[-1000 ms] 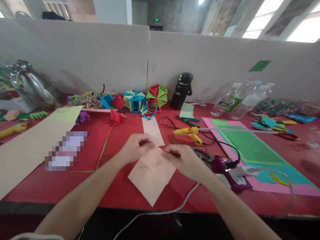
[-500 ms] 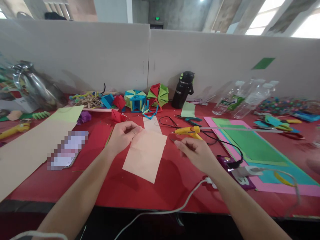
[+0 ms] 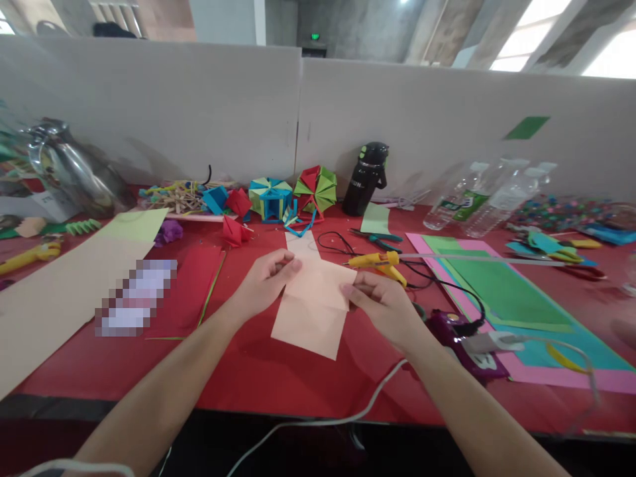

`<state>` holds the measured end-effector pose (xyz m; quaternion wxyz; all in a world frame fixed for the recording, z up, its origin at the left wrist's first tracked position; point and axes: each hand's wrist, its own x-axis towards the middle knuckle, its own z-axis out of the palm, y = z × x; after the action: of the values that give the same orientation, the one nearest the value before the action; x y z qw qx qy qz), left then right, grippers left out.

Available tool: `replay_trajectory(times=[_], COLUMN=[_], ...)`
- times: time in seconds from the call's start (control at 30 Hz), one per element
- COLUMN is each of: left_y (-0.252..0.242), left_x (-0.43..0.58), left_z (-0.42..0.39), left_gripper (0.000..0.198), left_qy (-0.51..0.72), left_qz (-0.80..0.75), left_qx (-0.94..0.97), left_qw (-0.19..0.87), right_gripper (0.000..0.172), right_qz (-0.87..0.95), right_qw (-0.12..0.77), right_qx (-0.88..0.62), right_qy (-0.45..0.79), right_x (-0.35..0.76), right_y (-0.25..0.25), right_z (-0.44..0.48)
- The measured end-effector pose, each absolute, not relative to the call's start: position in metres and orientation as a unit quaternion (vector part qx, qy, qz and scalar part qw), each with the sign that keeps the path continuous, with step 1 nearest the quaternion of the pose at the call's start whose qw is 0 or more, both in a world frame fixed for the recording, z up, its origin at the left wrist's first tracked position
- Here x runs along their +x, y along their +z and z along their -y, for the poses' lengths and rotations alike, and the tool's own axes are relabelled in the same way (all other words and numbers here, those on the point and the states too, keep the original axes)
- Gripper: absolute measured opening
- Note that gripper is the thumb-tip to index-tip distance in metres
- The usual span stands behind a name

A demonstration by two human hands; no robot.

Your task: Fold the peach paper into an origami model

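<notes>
A peach-coloured sheet of paper (image 3: 313, 308) with a crease across its middle is held up over the red table. My left hand (image 3: 265, 281) pinches its upper left corner between thumb and fingers. At the right edge, my right hand (image 3: 380, 301) grips the same sheet with thumb and fingertips. Behind the sheet lies a pale paper strip (image 3: 302, 244), partly covered. A yellow hot glue gun (image 3: 375, 259) with a long glue stick rests just beyond my right hand.
A phone (image 3: 139, 295) and a large peach sheet (image 3: 44, 291) lie left. Folded paper models (image 3: 271, 197) and a black bottle (image 3: 366, 179) stand at the back. Coloured sheets (image 3: 517, 285), a purple power strip (image 3: 467, 344) and a white cable (image 3: 358, 411) are right and in front.
The paper has moved to the right with my left hand. My right hand, apart from it before, now grips its right edge.
</notes>
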<state>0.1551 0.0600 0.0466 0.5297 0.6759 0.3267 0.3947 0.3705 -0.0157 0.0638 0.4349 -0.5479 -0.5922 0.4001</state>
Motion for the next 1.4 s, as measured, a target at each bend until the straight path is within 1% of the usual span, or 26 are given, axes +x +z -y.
replay_trajectory(times=[0.07,0.1,0.17,0.27,0.33,0.4,0.5,0.6,0.67,0.7,0.73,0.8,0.83,0.87,0.9,0.97,1.0,1.03,1.13,1.2,1.3,1.4], left_y=[0.049,0.049,0.049,0.046,0.044,0.044,0.045,0.045,0.043,0.041,0.038,0.032,0.030,0.028,0.027,0.027,0.028,0.029,0.034,0.036,0.037,0.040], left_x=[0.153,0.152,0.151,0.153,0.154,0.154,0.151,0.150,0.152,0.154,0.156,0.160,0.161,0.162,0.163,0.165,0.165,0.166,0.168,0.169,0.169,0.167], left_z=[-0.061,-0.061,-0.061,-0.061,-0.061,-0.061,-0.064,-0.067,-0.067,-0.067,-0.067,-0.066,-0.065,-0.065,-0.064,-0.061,-0.060,-0.058,-0.053,-0.051,-0.050,-0.048], left_gripper=[0.037,0.039,0.044,0.047,0.046,0.043,0.041,0.041,0.043,0.043,0.043,0.041,0.040,0.040,0.040,0.040,0.040,0.040,0.042,0.045,0.049,0.050], left_qy=[0.344,0.326,0.320,0.348,0.341,0.323,0.324,0.352,0.364,0.362,0.355,0.338,0.331,0.325,0.320,0.298,0.279,0.260,0.214,0.203,0.203,0.207], left_qz=[-0.309,-0.304,-0.301,-0.323,-0.334,-0.337,-0.343,-0.355,-0.364,-0.366,-0.364,-0.354,-0.348,-0.345,-0.342,-0.336,-0.329,-0.322,-0.297,-0.281,-0.270,-0.260], left_qx=[0.692,0.708,0.736,0.753,0.749,0.737,0.709,0.688,0.683,0.681,0.679,0.672,0.671,0.670,0.671,0.680,0.686,0.693,0.711,0.719,0.715,0.704], left_qw=[0.554,0.549,0.515,0.457,0.460,0.489,0.524,0.525,0.519,0.521,0.529,0.555,0.566,0.572,0.575,0.580,0.585,0.591,0.601,0.602,0.612,0.627], right_gripper=[0.035,0.034,0.033,0.032,0.031,0.030,0.027,0.025,0.024,0.027,0.035,0.064,0.076,0.078,0.070,0.041,0.032,0.027,0.017,0.009,0.005,0.009], right_qz=[0.585,0.584,0.585,0.583,0.585,0.588,0.591,0.617,0.679,0.729,0.779,0.848,0.864,0.873,0.878,0.876,0.868,0.858,0.815,0.788,0.755,0.712], right_qw=[0.445,0.449,0.452,0.457,0.465,0.479,0.498,0.502,0.474,0.443,0.397,0.286,0.247,0.222,0.204,0.200,0.215,0.236,0.296,0.318,0.339,0.352], right_qx=[-0.551,-0.550,-0.547,-0.544,-0.546,-0.551,-0.574,-0.594,-0.559,-0.522,-0.485,-0.445,-0.438,-0.433,-0.432,-0.438,-0.447,-0.457,-0.498,-0.527,-0.557,-0.579], right_qy=[0.395,0.393,0.393,0.394,0.377,0.348,0.270,0.124,0.031,-0.001,-0.015,-0.017,-0.023,-0.031,-0.036,-0.026,-0.018,-0.013,-0.016,-0.006,0.077,0.184], right_x=[0.373,0.374,0.376,0.377,0.377,0.377,0.379,0.379,0.374,0.370,0.365,0.354,0.349,0.345,0.342,0.341,0.342,0.344,0.352,0.356,0.359,0.360], right_y=[0.063,0.063,0.061,0.057,0.053,0.049,0.048,0.055,0.061,0.063,0.065,0.063,0.061,0.058,0.054,0.049,0.048,0.047,0.051,0.054,0.056,0.055], right_z=[0.016,0.015,0.014,0.012,0.010,0.009,0.010,0.016,0.023,0.027,0.031,0.037,0.039,0.040,0.040,0.038,0.036,0.034,0.029,0.027,0.026,0.026])
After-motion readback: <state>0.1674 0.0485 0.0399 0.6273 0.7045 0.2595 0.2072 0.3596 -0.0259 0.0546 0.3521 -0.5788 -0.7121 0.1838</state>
